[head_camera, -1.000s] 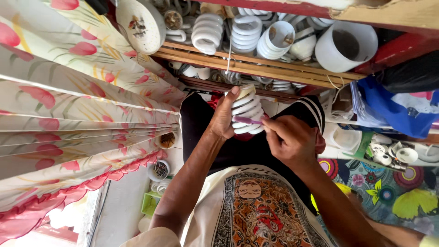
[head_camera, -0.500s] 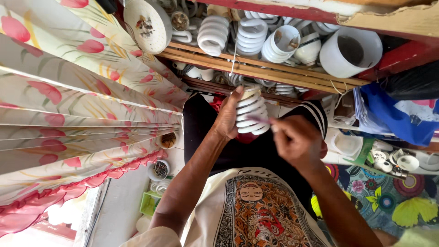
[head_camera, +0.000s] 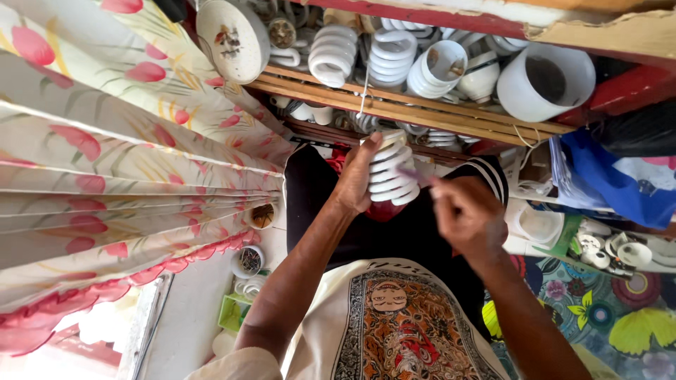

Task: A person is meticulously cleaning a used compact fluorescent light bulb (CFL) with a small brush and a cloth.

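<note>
Wooden shelf full of white spiral bulbs

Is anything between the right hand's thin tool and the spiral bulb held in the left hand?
Nothing visible. The left hand grips the white spiral bulb from its left side, leaving the right side bare. The right hand holds a thin tool whose tip already reaches the coils, though it is blurred.

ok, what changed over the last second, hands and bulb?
The right hand drew back a little from the white spiral bulb, its thin pinkish tool still touching the coils; it is motion-blurred now. The left hand kept its grip on the bulb, nothing let go. The shelf of bulbs and the floral curtain stayed put; only the camera shifted slightly.
</note>
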